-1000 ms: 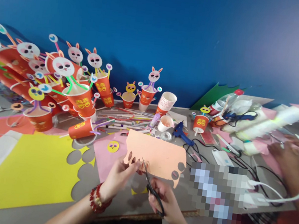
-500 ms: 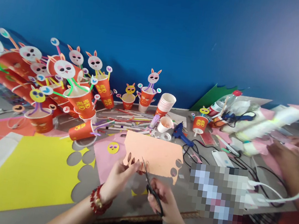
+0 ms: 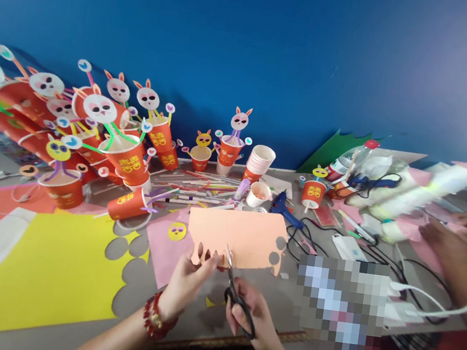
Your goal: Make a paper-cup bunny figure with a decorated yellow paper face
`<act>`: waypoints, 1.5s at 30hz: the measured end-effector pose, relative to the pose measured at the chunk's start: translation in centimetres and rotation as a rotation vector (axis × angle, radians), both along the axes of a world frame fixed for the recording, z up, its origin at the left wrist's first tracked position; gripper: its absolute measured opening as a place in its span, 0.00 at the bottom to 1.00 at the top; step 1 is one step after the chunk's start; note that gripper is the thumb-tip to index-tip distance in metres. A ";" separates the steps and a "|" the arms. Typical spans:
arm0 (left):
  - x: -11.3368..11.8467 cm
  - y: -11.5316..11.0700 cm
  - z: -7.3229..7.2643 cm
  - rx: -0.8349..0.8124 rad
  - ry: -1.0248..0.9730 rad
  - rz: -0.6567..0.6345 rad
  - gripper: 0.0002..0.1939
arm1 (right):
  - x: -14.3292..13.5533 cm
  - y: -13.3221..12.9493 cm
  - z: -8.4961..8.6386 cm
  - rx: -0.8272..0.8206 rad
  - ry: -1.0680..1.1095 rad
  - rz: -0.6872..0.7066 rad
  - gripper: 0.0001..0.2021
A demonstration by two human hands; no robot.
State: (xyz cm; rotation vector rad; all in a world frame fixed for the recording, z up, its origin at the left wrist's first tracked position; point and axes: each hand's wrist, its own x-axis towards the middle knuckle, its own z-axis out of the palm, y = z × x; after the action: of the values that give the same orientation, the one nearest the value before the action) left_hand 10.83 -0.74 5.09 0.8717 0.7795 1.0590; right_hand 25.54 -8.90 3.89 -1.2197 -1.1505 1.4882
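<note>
My left hand [image 3: 189,281], with red beads at the wrist, pinches the lower edge of a peach paper sheet [image 3: 237,230]. Leaf-shaped holes run along that edge, and round holes sit at its right side. My right hand [image 3: 252,312] is closed round the black handles of a pair of scissors [image 3: 232,275]. The blades point up and left, with their tips over the paper's lower edge, just right of my left fingers. Under the peach sheet's left side lies pink paper [image 3: 163,252], bearing a yellow face disc [image 3: 177,231].
Red paper cups [image 3: 126,161] with rabbit faces crowd the left. Yellow paper [image 3: 44,270] with round cutouts lies in front. A blue glue gun [image 3: 284,209], cables and a white power bank [image 3: 348,248] are to the right. Another person's hand [image 3: 444,240] works at the far right.
The peach sheet has turned slightly and lies flatter, its left corner shifted left. The scissors' blades look closer together and stand a little more upright. My left hand has barely moved.
</note>
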 end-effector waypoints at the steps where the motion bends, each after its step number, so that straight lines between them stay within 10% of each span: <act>1: 0.0 0.0 0.0 -0.007 0.003 0.003 0.16 | 0.0 0.0 0.0 0.002 -0.003 0.003 0.29; 45: -0.2 -0.3 -0.2 0.026 0.037 0.025 0.16 | -2.0 -0.1 -1.3 0.031 0.049 -0.152 0.31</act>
State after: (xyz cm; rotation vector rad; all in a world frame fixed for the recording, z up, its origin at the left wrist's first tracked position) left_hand 10.61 -1.08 4.90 0.9084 0.8114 1.0800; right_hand 23.54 -8.95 2.61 -1.2149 -1.0216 1.3746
